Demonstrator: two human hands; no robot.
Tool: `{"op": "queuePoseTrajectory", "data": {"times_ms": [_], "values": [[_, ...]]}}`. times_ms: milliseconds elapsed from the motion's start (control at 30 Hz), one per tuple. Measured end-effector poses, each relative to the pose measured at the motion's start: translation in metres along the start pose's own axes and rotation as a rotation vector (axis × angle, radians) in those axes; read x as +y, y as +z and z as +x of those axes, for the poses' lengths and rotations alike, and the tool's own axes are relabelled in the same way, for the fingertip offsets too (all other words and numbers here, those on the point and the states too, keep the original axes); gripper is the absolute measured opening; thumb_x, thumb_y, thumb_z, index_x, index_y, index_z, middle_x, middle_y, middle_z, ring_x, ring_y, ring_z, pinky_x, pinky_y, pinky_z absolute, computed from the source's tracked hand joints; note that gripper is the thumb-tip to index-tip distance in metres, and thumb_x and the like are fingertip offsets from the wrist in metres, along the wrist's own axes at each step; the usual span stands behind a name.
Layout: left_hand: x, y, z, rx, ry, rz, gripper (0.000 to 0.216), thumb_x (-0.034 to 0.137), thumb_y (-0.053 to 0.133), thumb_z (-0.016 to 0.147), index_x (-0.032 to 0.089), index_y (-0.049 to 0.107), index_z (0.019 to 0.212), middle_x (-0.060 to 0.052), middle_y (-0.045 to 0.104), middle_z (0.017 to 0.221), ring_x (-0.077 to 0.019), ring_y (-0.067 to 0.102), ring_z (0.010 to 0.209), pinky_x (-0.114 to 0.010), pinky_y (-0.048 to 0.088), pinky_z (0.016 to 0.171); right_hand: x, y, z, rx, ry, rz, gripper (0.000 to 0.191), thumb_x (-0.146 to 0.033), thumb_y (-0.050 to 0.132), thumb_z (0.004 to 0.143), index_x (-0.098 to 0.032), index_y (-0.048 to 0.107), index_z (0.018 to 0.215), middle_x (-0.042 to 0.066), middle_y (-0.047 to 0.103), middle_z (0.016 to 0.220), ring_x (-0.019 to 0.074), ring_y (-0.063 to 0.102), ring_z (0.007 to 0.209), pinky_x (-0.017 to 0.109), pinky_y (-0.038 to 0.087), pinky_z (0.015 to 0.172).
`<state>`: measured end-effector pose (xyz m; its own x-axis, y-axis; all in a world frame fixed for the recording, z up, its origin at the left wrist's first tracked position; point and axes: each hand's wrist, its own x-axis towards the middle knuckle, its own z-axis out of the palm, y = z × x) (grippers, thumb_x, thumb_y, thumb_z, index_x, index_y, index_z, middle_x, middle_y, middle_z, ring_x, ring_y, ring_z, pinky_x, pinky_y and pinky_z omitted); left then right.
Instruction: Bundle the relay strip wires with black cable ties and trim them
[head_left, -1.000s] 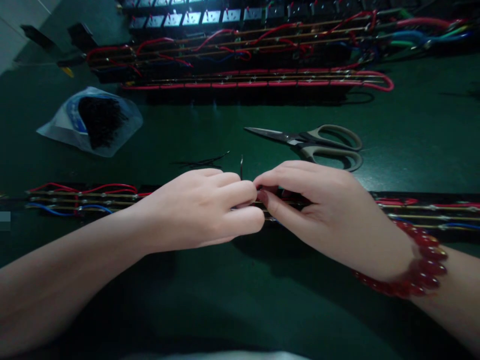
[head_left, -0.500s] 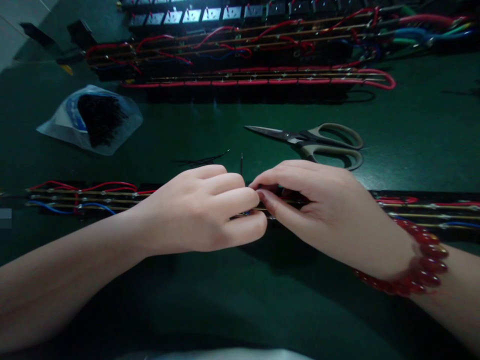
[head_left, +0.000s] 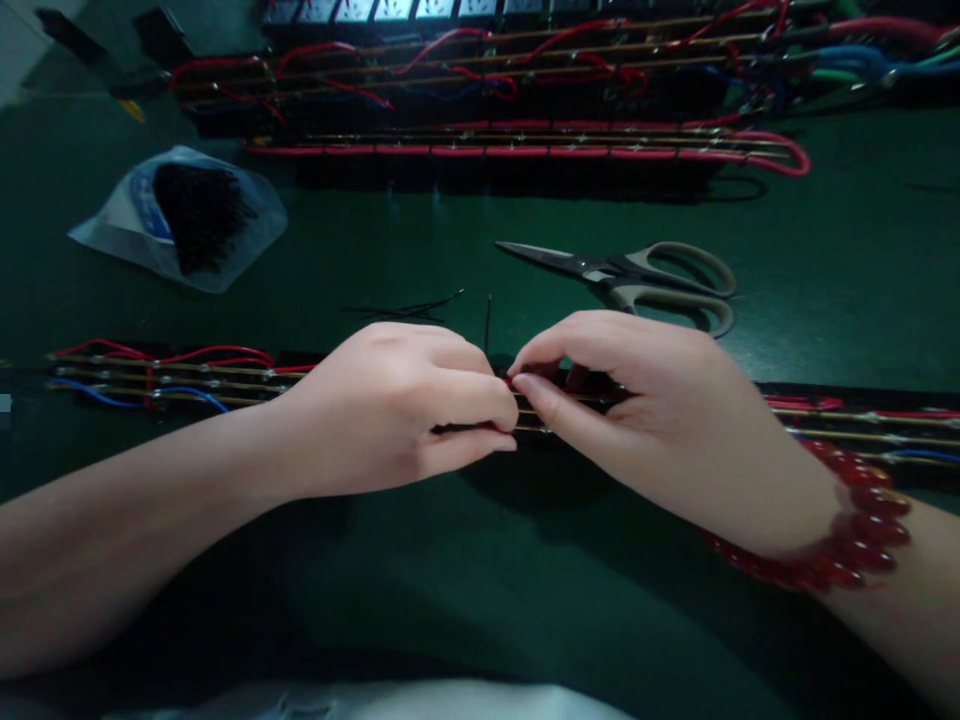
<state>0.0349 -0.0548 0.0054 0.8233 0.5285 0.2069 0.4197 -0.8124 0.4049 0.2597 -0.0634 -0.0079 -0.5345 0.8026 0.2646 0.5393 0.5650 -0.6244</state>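
Note:
A long black strip (head_left: 214, 373) with brass rails and red and blue wires lies crosswise beneath both hands. My left hand (head_left: 397, 410) is over its middle, fingers curled in and thumb close to the index finger; what they grip is hidden. Just to the right, my right hand (head_left: 645, 410) pinches thumb and forefinger together at the red wire on the strip, the pinched thing too small to make out. A thin black cable tie (head_left: 488, 322) sticks out behind the fingertips; whether it is held cannot be told. Several loose black ties (head_left: 405, 310) lie beyond my left hand.
Scissors (head_left: 600, 268) lie beyond my right hand. A clear plastic bag (head_left: 251, 225) of black ties rests at the left. More wired strips (head_left: 525, 150) stretch across the back of the green table (head_left: 420, 600). Thick cables (head_left: 870, 65) run off at the upper right.
My left hand has shifted slightly left, its fingers curling more tightly. My right hand keeps its pinch at nearly the same place. The whole view has shifted slightly.

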Motion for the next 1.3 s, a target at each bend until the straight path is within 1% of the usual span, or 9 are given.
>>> {"op": "queuePoseTrajectory", "data": {"times_ms": [67,133,233,367,533,733,933,1300], "values": [[0.0011,0.0003,0.0008,0.0,-0.087,-0.096,0.008,0.02,0.072,0.094,0.022,0.078,0.091,0.003,0.076,0.086,-0.0098,0.068,0.078,-0.019,0.048,0.072,0.0006,-0.001,0.0006,-0.002,-0.022,0.021,0.01,-0.016,0.063,0.093,-0.018,0.072,0.089,0.003,0.075,0.086,0.0162,0.069,0.078,0.027,0.053,0.069],[0.0016,0.0011,0.0016,0.028,-0.147,-0.146,0.006,0.02,0.075,0.092,0.022,0.08,0.09,0.002,0.074,0.086,-0.0088,0.067,0.079,-0.017,0.048,0.072,0.0011,-0.0021,0.0007,-0.006,-0.055,0.039,0.01,-0.014,0.063,0.092,-0.017,0.072,0.088,0.003,0.074,0.086,0.0152,0.068,0.078,0.026,0.052,0.067],[0.001,0.0022,0.0022,0.068,-0.183,-0.174,0.004,0.021,0.077,0.09,0.021,0.082,0.088,0.0,0.071,0.087,-0.0086,0.065,0.08,-0.017,0.047,0.07,0.001,-0.0036,-0.0001,-0.012,-0.084,0.05,0.009,-0.011,0.065,0.09,-0.016,0.073,0.088,0.004,0.074,0.087,0.0143,0.068,0.079,0.025,0.052,0.068],[-0.0009,0.0025,0.0026,0.044,-0.212,-0.201,0.003,0.022,0.08,0.088,0.02,0.081,0.087,0.001,0.069,0.085,-0.0078,0.063,0.077,-0.018,0.046,0.067,-0.0004,-0.0038,-0.0018,-0.002,-0.089,0.068,0.008,-0.009,0.067,0.089,-0.015,0.073,0.088,0.004,0.075,0.088,0.0139,0.069,0.08,0.024,0.053,0.07],[-0.002,0.0034,0.0037,0.049,-0.204,-0.195,0.004,0.023,0.08,0.088,0.02,0.08,0.086,0.002,0.069,0.083,-0.0075,0.062,0.074,-0.018,0.045,0.066,0.0001,-0.0027,-0.0025,0.033,-0.082,0.068,0.006,-0.011,0.069,0.089,-0.014,0.074,0.088,0.003,0.074,0.085,0.0133,0.068,0.079,0.024,0.054,0.071],[-0.0029,0.0031,0.0044,0.053,-0.185,-0.184,0.005,0.023,0.08,0.088,0.019,0.08,0.085,0.002,0.069,0.082,-0.0073,0.062,0.072,-0.017,0.044,0.064,0.002,-0.0006,-0.0032,0.043,-0.079,0.077,0.005,-0.011,0.07,0.088,-0.016,0.072,0.086,0.002,0.073,0.084,0.0129,0.068,0.079,0.025,0.055,0.073],[-0.0029,0.0038,0.0047,0.042,-0.175,-0.175,0.007,0.023,0.079,0.089,0.018,0.08,0.084,0.001,0.07,0.082,-0.0085,0.064,0.074,-0.017,0.046,0.066,-0.0004,-0.0036,-0.0031,0.024,-0.093,0.077,0.008,-0.01,0.069,0.088,-0.016,0.073,0.089,0.002,0.075,0.087,0.0135,0.069,0.081,0.026,0.056,0.074],[-0.0012,0.0028,0.0047,0.052,-0.173,-0.175,0.007,0.022,0.078,0.089,0.018,0.08,0.083,0.001,0.07,0.081,-0.008,0.063,0.074,-0.017,0.046,0.067,0.0009,-0.0027,-0.0018,0.014,-0.083,0.08,0.008,-0.009,0.068,0.088,-0.017,0.071,0.087,0.003,0.074,0.086,0.0139,0.069,0.081,0.026,0.056,0.073]]}}
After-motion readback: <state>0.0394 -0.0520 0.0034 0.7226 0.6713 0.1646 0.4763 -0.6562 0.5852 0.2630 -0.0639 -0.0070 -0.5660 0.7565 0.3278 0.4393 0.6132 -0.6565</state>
